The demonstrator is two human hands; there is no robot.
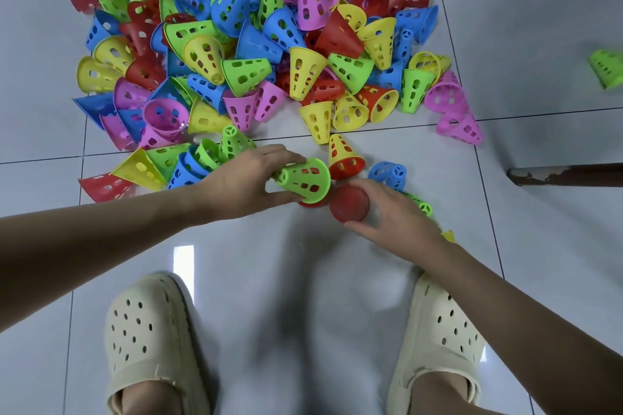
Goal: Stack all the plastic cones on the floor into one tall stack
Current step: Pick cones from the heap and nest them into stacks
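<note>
A big heap of perforated plastic cones (236,37) in blue, green, yellow, pink and red covers the floor ahead of me. My left hand (242,178) grips a green cone (303,180) lying on its side, with a red cone nested inside it. My right hand (387,212) holds a short stack whose red open end (349,209) faces me; green (421,205) and yellow cones show behind the hand. A yellow-in-red pair (344,158) and a blue cone (389,173) lie just beyond my hands.
A lone green cone (608,67) lies far right. A worn brown furniture leg (566,176) juts in from the right edge. My two feet in cream clogs (148,340) stand on the grey tiled floor (269,280) below my hands.
</note>
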